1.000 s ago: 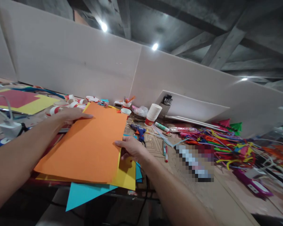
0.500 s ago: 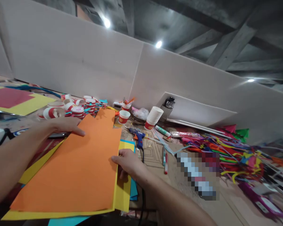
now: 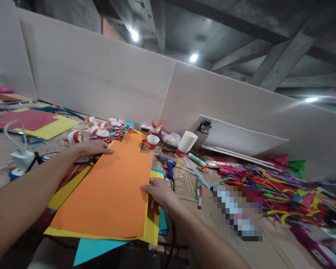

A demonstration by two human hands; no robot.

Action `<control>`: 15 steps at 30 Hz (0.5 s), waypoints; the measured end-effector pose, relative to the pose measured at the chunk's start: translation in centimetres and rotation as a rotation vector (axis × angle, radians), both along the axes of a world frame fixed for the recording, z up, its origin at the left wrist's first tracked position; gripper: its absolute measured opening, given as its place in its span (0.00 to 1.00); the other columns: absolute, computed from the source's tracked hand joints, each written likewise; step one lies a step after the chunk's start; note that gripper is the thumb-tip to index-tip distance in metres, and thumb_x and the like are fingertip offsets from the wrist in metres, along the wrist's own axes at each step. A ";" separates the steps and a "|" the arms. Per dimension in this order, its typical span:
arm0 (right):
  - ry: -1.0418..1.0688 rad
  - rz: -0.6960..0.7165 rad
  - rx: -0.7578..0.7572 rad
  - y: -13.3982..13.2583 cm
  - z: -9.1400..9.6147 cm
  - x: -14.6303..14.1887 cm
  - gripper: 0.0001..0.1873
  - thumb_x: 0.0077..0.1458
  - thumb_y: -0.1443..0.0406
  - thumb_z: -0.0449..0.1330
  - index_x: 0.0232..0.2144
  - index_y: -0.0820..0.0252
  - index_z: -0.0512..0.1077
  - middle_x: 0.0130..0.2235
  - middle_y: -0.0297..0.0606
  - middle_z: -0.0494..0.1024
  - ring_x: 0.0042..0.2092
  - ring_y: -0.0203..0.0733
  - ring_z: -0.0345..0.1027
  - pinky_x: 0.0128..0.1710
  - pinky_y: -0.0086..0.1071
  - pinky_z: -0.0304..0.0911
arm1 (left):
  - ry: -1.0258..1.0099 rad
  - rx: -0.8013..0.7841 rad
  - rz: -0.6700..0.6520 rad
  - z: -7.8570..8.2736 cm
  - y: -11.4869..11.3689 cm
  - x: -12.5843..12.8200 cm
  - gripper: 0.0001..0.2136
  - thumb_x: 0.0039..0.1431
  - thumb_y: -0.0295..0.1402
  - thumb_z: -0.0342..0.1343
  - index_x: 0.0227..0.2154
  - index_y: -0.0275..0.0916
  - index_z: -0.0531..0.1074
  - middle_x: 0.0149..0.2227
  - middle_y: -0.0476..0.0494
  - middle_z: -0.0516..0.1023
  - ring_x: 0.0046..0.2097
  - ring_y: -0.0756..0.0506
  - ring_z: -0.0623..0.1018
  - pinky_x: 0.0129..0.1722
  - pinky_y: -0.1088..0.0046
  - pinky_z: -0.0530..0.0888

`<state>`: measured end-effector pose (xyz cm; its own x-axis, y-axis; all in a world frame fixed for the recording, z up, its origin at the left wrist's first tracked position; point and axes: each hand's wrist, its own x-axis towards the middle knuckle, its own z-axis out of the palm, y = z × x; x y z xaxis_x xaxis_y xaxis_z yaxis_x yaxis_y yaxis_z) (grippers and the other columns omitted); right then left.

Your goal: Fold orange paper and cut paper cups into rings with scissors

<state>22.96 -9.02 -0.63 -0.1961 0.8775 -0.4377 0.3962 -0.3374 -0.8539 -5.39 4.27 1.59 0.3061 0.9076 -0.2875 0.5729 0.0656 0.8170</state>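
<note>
A large orange paper sheet lies over a yellow sheet, with more yellow paper and blue sheets showing beneath. My left hand grips the upper left edge, its thumb tip on the orange surface; its other fingers are partly hidden. At the right edge, my right hand pinches the orange and yellow sheets, thumb on top and fingers curled below. A narrower orange paper piece sticks out past the far edge.
Beyond the paper stand a paper cup, a stack of cups and a blue glue gun. Several cup pieces lie left. Colourful pipe cleaners fill the right side. A white charger is at left.
The view has turned slightly left, so the table things appear farther right and the charger has come into sight. Both hands keep hold of the paper at about the same places.
</note>
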 end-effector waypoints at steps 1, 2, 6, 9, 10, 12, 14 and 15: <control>-0.027 -0.009 0.010 0.0 0.1 -0.1 0.05 0.55 0.68 0.54 0.31 0.62 0.70 0.18 0.28 0.72 0.14 0.30 0.61 0.12 0.21 0.56 | -0.058 -0.046 -0.004 -0.1 0.1 0.0 0.14 0.37 0.42 0.66 0.18 0.36 0.73 0.17 0.48 0.67 0.17 0.51 0.63 0.17 0.76 0.58; -0.056 -0.031 0.023 0.0 0.2 -0.1 0.06 0.56 0.66 0.54 0.30 0.62 0.69 0.18 0.28 0.71 0.13 0.30 0.61 0.11 0.21 0.55 | -0.100 -0.074 -0.015 -0.3 0.2 0.1 0.13 0.36 0.41 0.66 0.20 0.36 0.75 0.18 0.47 0.69 0.18 0.51 0.63 0.17 0.77 0.58; -0.239 -0.097 0.090 0.0 1.0 -0.6 0.14 0.59 0.60 0.54 0.24 0.60 0.65 0.14 0.27 0.66 0.12 0.30 0.57 0.11 0.22 0.49 | -0.142 -0.075 -0.096 -0.6 0.7 0.0 0.12 0.34 0.39 0.67 0.23 0.38 0.78 0.25 0.43 0.75 0.20 0.50 0.67 0.18 0.77 0.58; -0.334 -0.096 0.116 0.2 1.7 -0.7 0.15 0.59 0.62 0.57 0.21 0.60 0.65 0.12 0.26 0.63 0.13 0.30 0.56 0.13 0.22 0.49 | -0.098 -0.048 -0.101 -0.4 0.7 -0.2 0.13 0.34 0.41 0.67 0.22 0.38 0.77 0.22 0.43 0.73 0.19 0.50 0.64 0.17 0.76 0.56; -0.340 -0.094 0.115 0.3 2.0 -0.6 0.15 0.58 0.63 0.58 0.20 0.60 0.65 0.13 0.26 0.63 0.13 0.29 0.56 0.14 0.22 0.50 | -0.081 -0.041 -0.094 -0.3 0.6 -0.2 0.13 0.34 0.42 0.67 0.21 0.38 0.76 0.20 0.44 0.71 0.18 0.51 0.63 0.17 0.76 0.55; -0.345 -0.090 0.112 0.4 2.4 -0.5 0.15 0.57 0.65 0.59 0.20 0.61 0.65 0.13 0.26 0.64 0.14 0.28 0.55 0.14 0.22 0.51 | -0.051 -0.030 -0.069 -0.2 0.5 -0.3 0.15 0.35 0.44 0.67 0.18 0.38 0.73 0.16 0.48 0.66 0.17 0.52 0.60 0.17 0.76 0.52; -0.358 -0.080 0.114 0.4 2.8 -0.3 0.15 0.56 0.66 0.60 0.19 0.61 0.65 0.14 0.26 0.64 0.14 0.28 0.54 0.14 0.23 0.51 | -0.050 0.001 -0.038 -0.4 0.5 -0.4 0.17 0.36 0.46 0.66 0.16 0.39 0.67 0.13 0.50 0.61 0.16 0.53 0.57 0.17 0.76 0.51; -0.368 -0.072 0.114 0.4 2.9 -0.2 0.15 0.56 0.67 0.60 0.18 0.61 0.65 0.14 0.27 0.65 0.14 0.28 0.54 0.14 0.23 0.51 | -0.057 0.024 -0.025 -0.5 0.6 -0.4 0.19 0.36 0.46 0.66 0.15 0.39 0.64 0.12 0.51 0.59 0.15 0.52 0.57 0.17 0.76 0.50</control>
<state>22.75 -8.66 2.29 0.0194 0.9303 -0.3664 0.6615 -0.2867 -0.6930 -5.78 4.86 1.05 0.3440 0.9059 -0.2472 0.5269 0.0317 0.8494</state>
